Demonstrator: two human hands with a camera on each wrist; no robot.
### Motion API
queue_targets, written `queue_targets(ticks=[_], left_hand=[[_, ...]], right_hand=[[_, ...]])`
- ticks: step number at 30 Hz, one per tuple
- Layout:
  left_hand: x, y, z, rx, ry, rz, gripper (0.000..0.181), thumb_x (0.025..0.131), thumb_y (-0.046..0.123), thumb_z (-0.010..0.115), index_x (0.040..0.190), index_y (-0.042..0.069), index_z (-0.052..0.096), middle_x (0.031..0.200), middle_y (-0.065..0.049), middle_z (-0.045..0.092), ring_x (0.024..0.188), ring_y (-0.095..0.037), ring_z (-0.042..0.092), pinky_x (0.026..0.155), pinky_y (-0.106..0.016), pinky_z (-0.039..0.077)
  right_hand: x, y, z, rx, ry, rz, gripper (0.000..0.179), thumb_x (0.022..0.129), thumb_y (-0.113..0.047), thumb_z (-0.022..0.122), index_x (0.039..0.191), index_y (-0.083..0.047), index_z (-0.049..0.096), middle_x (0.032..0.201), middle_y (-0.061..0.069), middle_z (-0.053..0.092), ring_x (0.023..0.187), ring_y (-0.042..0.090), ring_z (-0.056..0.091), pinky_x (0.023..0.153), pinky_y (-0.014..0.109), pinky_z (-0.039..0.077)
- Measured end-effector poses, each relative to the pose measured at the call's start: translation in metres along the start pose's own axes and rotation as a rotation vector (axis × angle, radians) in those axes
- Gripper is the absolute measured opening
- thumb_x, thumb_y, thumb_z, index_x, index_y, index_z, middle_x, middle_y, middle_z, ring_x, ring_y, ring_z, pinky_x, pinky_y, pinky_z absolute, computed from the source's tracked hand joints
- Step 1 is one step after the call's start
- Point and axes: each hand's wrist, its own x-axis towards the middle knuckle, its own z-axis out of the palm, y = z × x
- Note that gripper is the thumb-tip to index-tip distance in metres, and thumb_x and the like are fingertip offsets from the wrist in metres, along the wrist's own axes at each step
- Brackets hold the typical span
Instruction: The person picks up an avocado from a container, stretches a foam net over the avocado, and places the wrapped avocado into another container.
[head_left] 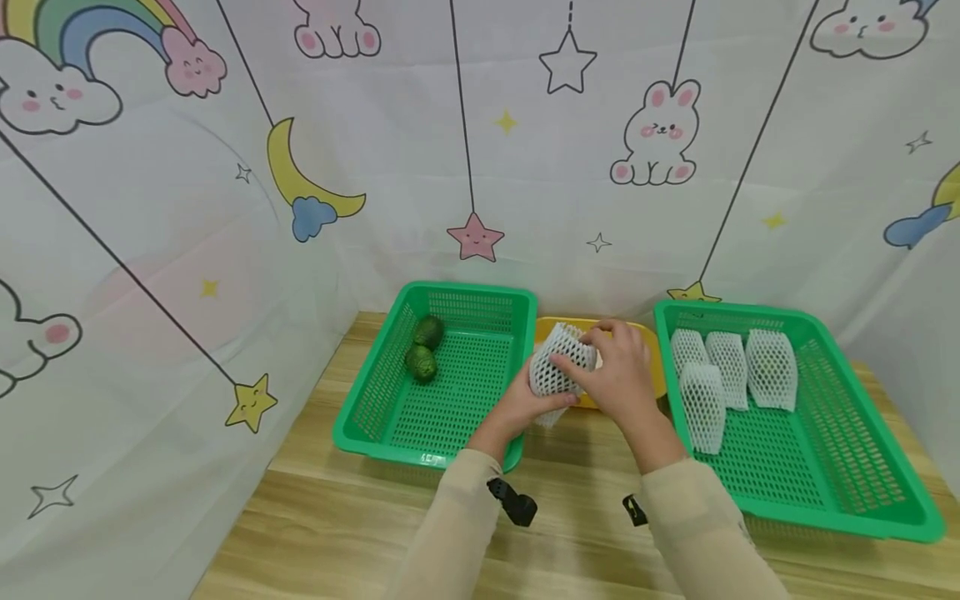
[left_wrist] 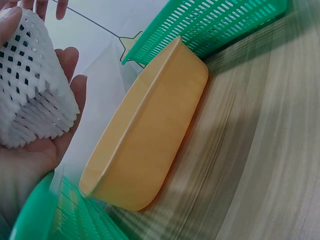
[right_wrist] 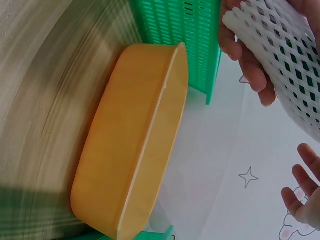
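Note:
Above the yellow tub, my left hand (head_left: pixel 528 398) cradles a white foam net (head_left: pixel 551 373), its fingers wrapped round the sleeve from below and behind. Through the mesh of the foam net (right_wrist: pixel 300 65), dark green shows in the right wrist view. My right hand (head_left: pixel 621 371) pinches the upper right edge of the net with thumb and forefinger, while its other fingers (right_wrist: pixel 295 200) spread apart from it. One ragged end of the foam net (left_wrist: pixel 45 117) faces the left wrist camera.
Two avocados (head_left: pixel 422 364) lie in the left green basket (head_left: pixel 363 400). Several netted pieces (head_left: pixel 771 371) rest in the right green basket (head_left: pixel 862 417). Between the baskets stands the yellow tub (left_wrist: pixel 160 130), its inside mostly hidden behind my hands. A printed curtain (head_left: pixel 420 150) hangs behind the wooden table (head_left: pixel 337 517).

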Motion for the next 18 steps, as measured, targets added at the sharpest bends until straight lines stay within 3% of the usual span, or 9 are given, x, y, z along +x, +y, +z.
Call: queue_targets(ticks=[5,9,14,18], left_hand=[[0.0007,-0.0003,-0.0008,-0.029,-0.023,0.042,0.075,0.079,0.022,0.075,0.139,0.011,0.031,0.120,-0.011,0.050,0.095,-0.018,0.057,0.080,-0.034,0.050],[0.0004,-0.0011,-0.0020,-0.021,-0.032,0.039,0.079,0.078,0.032,0.075,0.140,0.013,0.030,0.121,-0.011,0.049,0.096,-0.018,0.057,0.081,-0.036,0.050],[-0.0005,-0.0016,-0.0031,0.041,-0.012,0.030,0.085,0.073,0.045,0.075,0.141,0.017,0.031,0.121,-0.009,0.050,0.097,-0.018,0.056,0.081,-0.035,0.050],[-0.0015,-0.0014,-0.0034,0.066,0.002,0.028,0.083,0.075,0.043,0.075,0.141,0.016,0.031,0.120,-0.009,0.051,0.097,-0.019,0.056,0.080,-0.035,0.050]], right_hand=[[0.0016,0.0010,-0.0014,-0.003,-0.028,-0.052,0.049,0.076,-0.053,0.069,0.090,-0.006,0.064,0.116,0.016,0.050,0.111,0.036,0.040,0.093,0.057,0.028],[0.0026,0.0022,-0.0046,0.022,-0.084,-0.058,0.053,0.078,-0.052,0.068,0.100,-0.004,0.064,0.117,0.016,0.049,0.113,0.036,0.039,0.093,0.058,0.028],[0.0037,0.0020,-0.0066,0.119,-0.186,0.017,0.065,0.079,-0.056,0.064,0.118,-0.003,0.059,0.123,0.016,0.045,0.114,0.037,0.039,0.094,0.055,0.032],[0.0044,0.0015,-0.0052,0.186,-0.232,0.075,0.066,0.080,-0.059,0.062,0.118,-0.005,0.057,0.120,0.013,0.050,0.104,0.032,0.048,0.086,0.050,0.042]])
